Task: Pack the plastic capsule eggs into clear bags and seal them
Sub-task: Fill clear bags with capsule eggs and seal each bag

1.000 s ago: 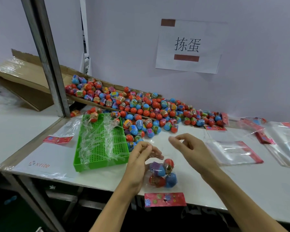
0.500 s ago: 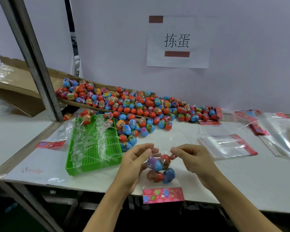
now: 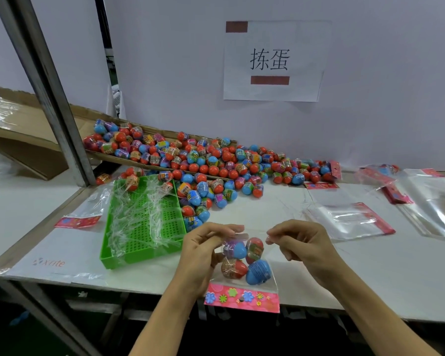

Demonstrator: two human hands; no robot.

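At 6 o'clock on the table [image 3: 370,273], the bag [image 3: 244,265] with four eggs [image 3: 235,249] is pinched at its open top by left hand [image 3: 203,249] and right hand [image 3: 297,242]. Right hand, free and reaching a second ago, has been brought onto the mouth; sealing judged next.

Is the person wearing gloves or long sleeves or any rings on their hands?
No. Both the left hand and the right hand are bare: no gloves, and no rings, watch or bracelet that I can see. The forearms are bare too, with no sleeves in view down to the bottom of the picture.
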